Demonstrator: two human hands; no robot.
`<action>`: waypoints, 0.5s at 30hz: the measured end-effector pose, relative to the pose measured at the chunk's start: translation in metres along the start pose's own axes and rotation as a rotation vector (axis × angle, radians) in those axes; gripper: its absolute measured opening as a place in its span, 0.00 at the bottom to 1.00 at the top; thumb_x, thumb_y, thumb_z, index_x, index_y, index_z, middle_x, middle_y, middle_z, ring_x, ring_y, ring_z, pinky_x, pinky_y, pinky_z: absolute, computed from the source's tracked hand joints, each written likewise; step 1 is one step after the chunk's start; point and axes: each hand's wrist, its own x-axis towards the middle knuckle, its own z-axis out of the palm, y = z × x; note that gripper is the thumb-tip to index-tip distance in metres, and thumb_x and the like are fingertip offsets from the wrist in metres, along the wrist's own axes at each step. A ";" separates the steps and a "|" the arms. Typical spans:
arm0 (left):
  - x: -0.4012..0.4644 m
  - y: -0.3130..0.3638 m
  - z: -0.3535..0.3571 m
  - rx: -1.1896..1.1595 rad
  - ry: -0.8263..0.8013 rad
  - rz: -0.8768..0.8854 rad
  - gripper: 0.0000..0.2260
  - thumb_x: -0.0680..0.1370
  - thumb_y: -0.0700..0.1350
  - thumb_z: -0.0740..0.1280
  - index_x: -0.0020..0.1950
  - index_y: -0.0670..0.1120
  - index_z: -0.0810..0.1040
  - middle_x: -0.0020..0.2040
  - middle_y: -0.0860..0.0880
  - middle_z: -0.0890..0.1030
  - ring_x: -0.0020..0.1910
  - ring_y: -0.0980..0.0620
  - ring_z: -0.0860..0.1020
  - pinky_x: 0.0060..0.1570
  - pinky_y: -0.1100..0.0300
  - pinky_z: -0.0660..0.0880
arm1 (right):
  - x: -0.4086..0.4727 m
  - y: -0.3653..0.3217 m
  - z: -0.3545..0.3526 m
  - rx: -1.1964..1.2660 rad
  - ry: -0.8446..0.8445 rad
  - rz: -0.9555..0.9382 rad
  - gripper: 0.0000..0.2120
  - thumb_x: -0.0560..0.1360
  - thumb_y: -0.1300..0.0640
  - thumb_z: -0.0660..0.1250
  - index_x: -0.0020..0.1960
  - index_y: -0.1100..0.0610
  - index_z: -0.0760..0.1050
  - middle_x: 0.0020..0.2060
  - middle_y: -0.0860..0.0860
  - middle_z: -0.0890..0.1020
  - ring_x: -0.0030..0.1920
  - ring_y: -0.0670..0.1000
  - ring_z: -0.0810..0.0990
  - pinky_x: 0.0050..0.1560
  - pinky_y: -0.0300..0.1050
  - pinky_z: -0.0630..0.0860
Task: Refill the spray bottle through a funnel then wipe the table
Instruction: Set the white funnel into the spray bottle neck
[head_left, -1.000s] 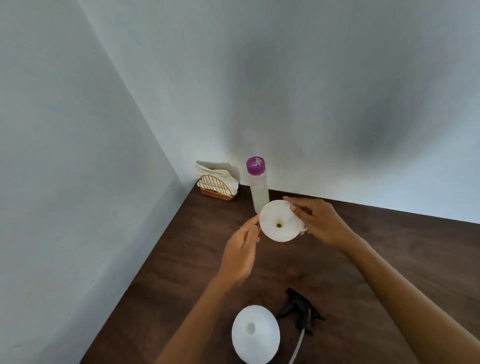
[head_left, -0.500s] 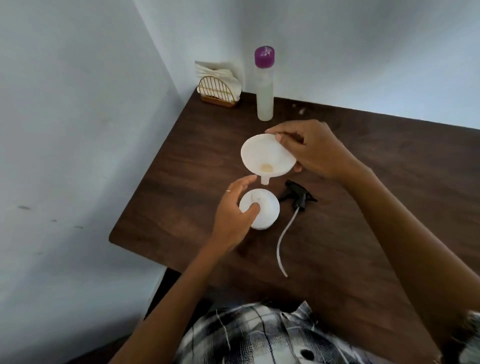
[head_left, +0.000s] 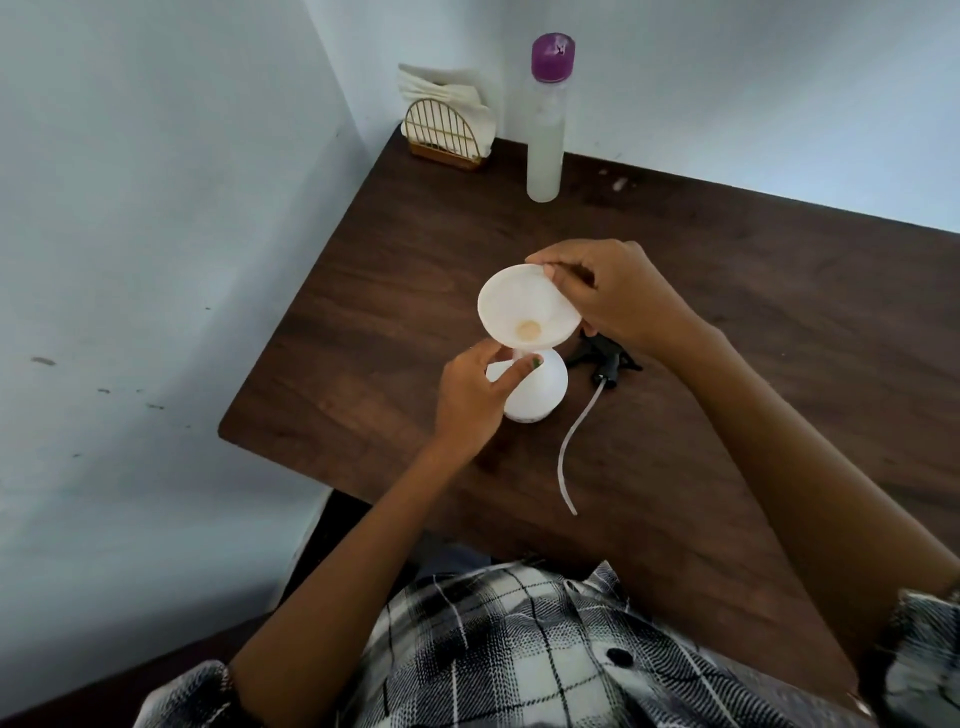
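A white funnel (head_left: 522, 306) stands over the neck of the white spray bottle (head_left: 540, 392) on the dark wooden table (head_left: 753, 322). My right hand (head_left: 618, 296) pinches the funnel's far rim. My left hand (head_left: 475, 395) grips the bottle's neck just under the funnel; the spout and the neck opening are hidden. The black spray head (head_left: 605, 358) with its long white tube (head_left: 569, 457) lies on the table to the right of the bottle. A tall clear refill bottle (head_left: 545, 140) with a purple cap stands near the back wall.
A gold wire holder with white napkins (head_left: 444, 124) sits in the table's back left corner, next to the refill bottle. Walls close off the left and back sides. The table's left edge (head_left: 280, 343) lies close to my left hand.
The view has tilted down toward the table. The funnel has come down from in front of me onto the spray bottle's neck, and my left hand has closed on that neck.
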 end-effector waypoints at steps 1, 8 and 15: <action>0.000 0.000 0.001 -0.005 0.005 0.000 0.18 0.74 0.50 0.71 0.60 0.43 0.79 0.58 0.46 0.82 0.55 0.51 0.79 0.54 0.56 0.77 | 0.000 0.001 0.001 -0.009 0.004 -0.006 0.14 0.79 0.60 0.59 0.62 0.57 0.76 0.59 0.51 0.81 0.56 0.47 0.77 0.52 0.31 0.71; -0.001 -0.006 0.003 -0.082 0.006 -0.041 0.18 0.74 0.44 0.72 0.61 0.40 0.77 0.58 0.44 0.81 0.56 0.48 0.79 0.53 0.60 0.74 | -0.007 0.009 0.017 -0.076 0.015 -0.021 0.13 0.79 0.57 0.59 0.59 0.53 0.78 0.53 0.48 0.83 0.48 0.48 0.80 0.48 0.47 0.79; 0.001 -0.009 0.003 -0.056 -0.051 -0.091 0.22 0.73 0.48 0.72 0.65 0.43 0.75 0.62 0.46 0.79 0.60 0.48 0.77 0.56 0.60 0.73 | -0.006 0.014 0.019 -0.051 0.023 0.013 0.11 0.78 0.56 0.61 0.57 0.53 0.79 0.50 0.47 0.83 0.45 0.46 0.79 0.43 0.39 0.75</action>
